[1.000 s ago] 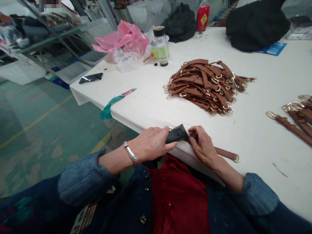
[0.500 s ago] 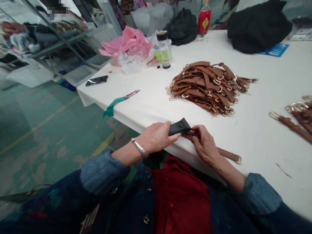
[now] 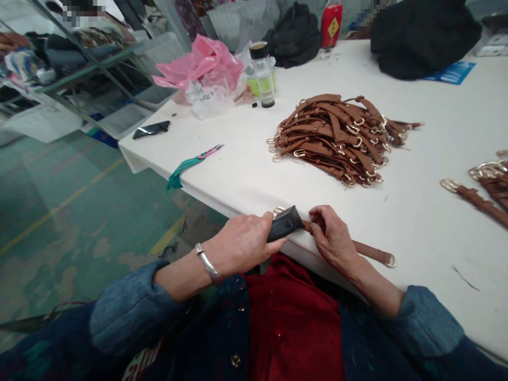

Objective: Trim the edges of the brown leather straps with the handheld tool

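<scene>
My left hand [image 3: 242,239], with a silver bracelet at the wrist, is closed round a black hand tool [image 3: 286,223] with a wide, flared end. I cannot make out its exact kind. The tool's end lies over a brown leather strap [image 3: 371,251] at the table's front edge. A gold buckle [image 3: 278,211] shows just behind the tool. My right hand [image 3: 333,235] pinches the strap between thumb and fingers, close to the tool's end. From under that hand the strap runs right to a gold D-ring [image 3: 392,260] on the white table.
A heap of brown straps [image 3: 329,137] lies mid-table, with more straps [image 3: 472,203] at right. Thread snips [image 3: 210,152] with teal cloth and a phone [image 3: 151,129] lie left. Behind are a glass bottle [image 3: 265,79], a pink bag [image 3: 214,61] and black cloth [image 3: 424,39].
My left hand has drawn the black tool slightly left and down, and the gold buckle behind it has come into view. My right hand stays nearly in place on the strap.
</scene>
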`<state>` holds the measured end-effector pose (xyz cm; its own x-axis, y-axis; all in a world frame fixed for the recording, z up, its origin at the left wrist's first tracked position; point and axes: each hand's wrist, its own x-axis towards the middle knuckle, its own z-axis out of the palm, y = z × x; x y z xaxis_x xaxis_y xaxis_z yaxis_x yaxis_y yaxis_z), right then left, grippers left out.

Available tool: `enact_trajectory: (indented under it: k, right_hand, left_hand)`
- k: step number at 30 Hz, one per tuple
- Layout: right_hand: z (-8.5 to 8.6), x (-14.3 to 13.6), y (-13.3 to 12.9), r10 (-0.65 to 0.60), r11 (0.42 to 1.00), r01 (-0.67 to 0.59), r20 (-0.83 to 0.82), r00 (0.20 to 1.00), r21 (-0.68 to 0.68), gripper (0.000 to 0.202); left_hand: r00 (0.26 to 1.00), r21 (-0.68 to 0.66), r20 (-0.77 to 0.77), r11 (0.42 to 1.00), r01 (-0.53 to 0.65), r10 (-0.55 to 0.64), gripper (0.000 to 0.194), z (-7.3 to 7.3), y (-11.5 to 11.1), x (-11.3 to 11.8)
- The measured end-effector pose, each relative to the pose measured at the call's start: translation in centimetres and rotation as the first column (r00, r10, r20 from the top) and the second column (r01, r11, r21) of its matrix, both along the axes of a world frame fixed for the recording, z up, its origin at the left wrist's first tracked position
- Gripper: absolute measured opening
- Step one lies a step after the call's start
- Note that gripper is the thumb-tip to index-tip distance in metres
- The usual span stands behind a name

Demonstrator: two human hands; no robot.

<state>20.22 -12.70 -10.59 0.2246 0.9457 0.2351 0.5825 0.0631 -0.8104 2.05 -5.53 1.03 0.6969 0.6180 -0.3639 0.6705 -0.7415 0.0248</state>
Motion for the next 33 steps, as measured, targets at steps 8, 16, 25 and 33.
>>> enact_trajectory:
  k: [8, 16, 25, 33]
  right_hand:
    - [-0.2, 0.1, -0.1, -0.046, 0.999, 0.046, -0.019, 0.999, -0.011, 0.029]
    - [-0.5, -0.1, 0.0, 0.08, 0.994, -0.089, 0.142, 0.987, 0.056, 0.013]
    - [-0.4, -0.1, 0.2, 0.078, 0.997, -0.077, 0.14, 0.987, -0.013, 0.008]
    - [0.6, 0.0, 0.4, 0.009, 0.999, 0.009, 0.328, 0.945, -0.053, 0.006]
  left_hand:
    - [0.993, 0.028, 0.088, 0.996, -0.08, 0.078, 0.048, -1.3, 2.1, 1.7]
    - [0.955, -0.078, 0.05, 0.954, -0.289, 0.293, 0.051, -0.5, 3.8, -3.1]
    - [0.962, -0.118, 0.139, 0.968, -0.22, 0.236, 0.05, -2.1, 3.8, -0.8]
    - [0.943, -0.122, 0.187, 0.959, -0.256, 0.275, 0.051, -1.0, 4.4, -1.6]
